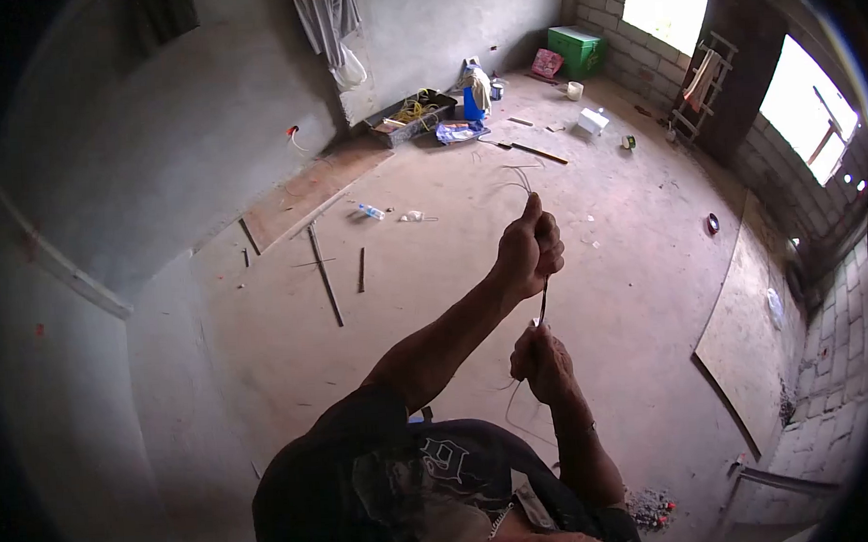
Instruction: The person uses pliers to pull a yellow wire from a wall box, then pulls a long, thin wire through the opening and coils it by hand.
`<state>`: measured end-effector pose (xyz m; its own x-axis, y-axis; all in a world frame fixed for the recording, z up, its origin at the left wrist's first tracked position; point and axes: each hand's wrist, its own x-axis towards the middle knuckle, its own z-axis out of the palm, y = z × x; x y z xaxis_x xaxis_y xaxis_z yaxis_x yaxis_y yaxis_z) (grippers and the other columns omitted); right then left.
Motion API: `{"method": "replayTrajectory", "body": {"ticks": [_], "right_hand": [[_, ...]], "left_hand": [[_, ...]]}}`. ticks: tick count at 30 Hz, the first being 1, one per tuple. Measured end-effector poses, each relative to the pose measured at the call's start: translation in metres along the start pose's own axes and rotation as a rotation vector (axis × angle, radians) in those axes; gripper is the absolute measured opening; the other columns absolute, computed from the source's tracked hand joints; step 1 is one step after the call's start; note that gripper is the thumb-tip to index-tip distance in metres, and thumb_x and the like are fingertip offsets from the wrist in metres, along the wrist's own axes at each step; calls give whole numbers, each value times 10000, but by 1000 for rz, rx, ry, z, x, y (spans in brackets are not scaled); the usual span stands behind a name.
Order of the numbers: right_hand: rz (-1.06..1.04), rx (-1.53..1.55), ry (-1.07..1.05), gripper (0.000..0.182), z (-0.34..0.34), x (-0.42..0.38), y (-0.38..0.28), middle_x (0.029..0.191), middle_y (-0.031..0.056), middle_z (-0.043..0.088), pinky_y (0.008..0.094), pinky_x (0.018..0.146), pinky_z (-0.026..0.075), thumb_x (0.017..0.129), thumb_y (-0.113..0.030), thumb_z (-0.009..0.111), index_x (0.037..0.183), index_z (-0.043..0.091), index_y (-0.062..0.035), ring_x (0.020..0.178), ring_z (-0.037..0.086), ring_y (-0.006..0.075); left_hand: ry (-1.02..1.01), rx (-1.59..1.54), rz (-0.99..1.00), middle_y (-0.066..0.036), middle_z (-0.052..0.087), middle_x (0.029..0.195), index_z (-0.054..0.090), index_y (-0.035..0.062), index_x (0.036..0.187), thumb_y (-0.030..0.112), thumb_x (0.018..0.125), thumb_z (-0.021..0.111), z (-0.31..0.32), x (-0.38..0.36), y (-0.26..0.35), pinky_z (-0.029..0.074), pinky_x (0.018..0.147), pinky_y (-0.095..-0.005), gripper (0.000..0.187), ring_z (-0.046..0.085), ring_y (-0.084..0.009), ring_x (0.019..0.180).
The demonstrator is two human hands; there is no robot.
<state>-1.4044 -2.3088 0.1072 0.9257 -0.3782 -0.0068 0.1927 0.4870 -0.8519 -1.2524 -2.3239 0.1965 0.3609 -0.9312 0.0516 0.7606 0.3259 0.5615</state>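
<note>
Both of my hands are closed on a bundle of thin wires [545,300], held up in front of my chest. My left hand [530,249] is a fist around its upper part, and several loose ends fan out above the thumb. Lower down and slightly to the right, my right hand [543,363] grips the same wires, with thin ends hanging below it. A short dark stretch of the bundle shows between the two fists, which do not touch each other.
A black tray [413,122] of yellow cable, a blue container [473,105] and a green box [576,52] stand along the far wall. Rods [325,276] and a bottle [370,212] lie on the floor at left. A large board [746,325] lies at right.
</note>
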Motion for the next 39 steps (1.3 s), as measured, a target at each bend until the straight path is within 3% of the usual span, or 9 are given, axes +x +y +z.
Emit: {"method": "replayTrajectory", "body": {"ticks": [5, 7, 8, 11, 12, 13, 18, 33, 39], "right_hand": [[-66, -1, 213, 398, 25, 25, 21, 505, -7, 313, 257, 354, 239, 907, -436, 378, 686, 406, -106, 380, 285, 105], [-140, 102, 326, 385, 24, 38, 25, 509, -12, 326, 245, 351, 231, 909, -428, 378, 672, 386, -125, 381, 282, 104], [-114, 193, 366, 380, 26, 41, 17, 514, -16, 329, 242, 352, 231, 910, -424, 377, 667, 384, -131, 384, 285, 103], [-220, 247, 331, 368, 35, 55, -18, 524, -24, 334, 239, 355, 238, 915, -409, 369, 658, 380, -147, 389, 286, 94], [-618, -504, 536, 373, 28, 69, -12, 513, -35, 311, 235, 357, 242, 914, -409, 374, 642, 369, -154, 384, 275, 88], [-282, 316, 320, 389, 43, 65, -39, 499, -40, 278, 232, 362, 232, 918, -409, 362, 629, 357, -150, 386, 251, 85], [-373, 297, 348, 407, 60, 85, -74, 473, -30, 233, 256, 358, 177, 927, -389, 350, 609, 347, -136, 368, 189, 93], [-248, 391, 186, 381, 45, 128, -109, 494, -33, 261, 258, 384, 215, 937, -344, 297, 647, 420, -129, 401, 212, 105], [-325, 397, 66, 366, 45, 128, -113, 515, -31, 272, 260, 392, 225, 929, -340, 299, 658, 420, -126, 423, 234, 106]], "left_hand": [[-96, -99, -148, 18, 393, 497, 465, 128, 647, 537, 881, 328, -39, 4, 24, 281, 388, -245, 490, 363, -113, 395], [-50, 95, -110, -62, 585, 715, 569, 72, 863, 557, 872, 316, -26, -10, 35, 441, 568, -291, 547, 580, -198, 640], [-282, 178, -195, -115, 598, 988, 549, 33, 1059, 566, 867, 310, -50, -8, 38, 452, 768, -353, 614, 578, -251, 931], [-477, 827, -188, -25, 598, 948, 552, 51, 1058, 353, 880, 452, -115, -20, 6, 440, 755, -293, 365, 545, -131, 881], [-600, 901, -362, -71, 583, 988, 549, 32, 1022, 272, 839, 588, -114, -36, 12, 409, 851, -311, 304, 535, -147, 932], [-692, 1234, -406, -77, 600, 915, 547, 17, 974, 252, 796, 647, -88, -60, 27, 419, 844, -314, 311, 551, -158, 889], [-556, 1171, -129, -89, 590, 799, 555, 0, 894, 268, 842, 586, -92, -72, 20, 478, 716, -324, 275, 579, -165, 776], [-271, 371, -349, -27, 433, 542, 552, 38, 730, 485, 910, 314, -70, -78, 7, 429, 546, -239, 537, 366, -122, 436], [-391, -153, -514, -38, 445, 552, 553, 23, 827, 512, 900, 284, -67, -89, 15, 442, 564, -302, 563, 400, -145, 446]]}}
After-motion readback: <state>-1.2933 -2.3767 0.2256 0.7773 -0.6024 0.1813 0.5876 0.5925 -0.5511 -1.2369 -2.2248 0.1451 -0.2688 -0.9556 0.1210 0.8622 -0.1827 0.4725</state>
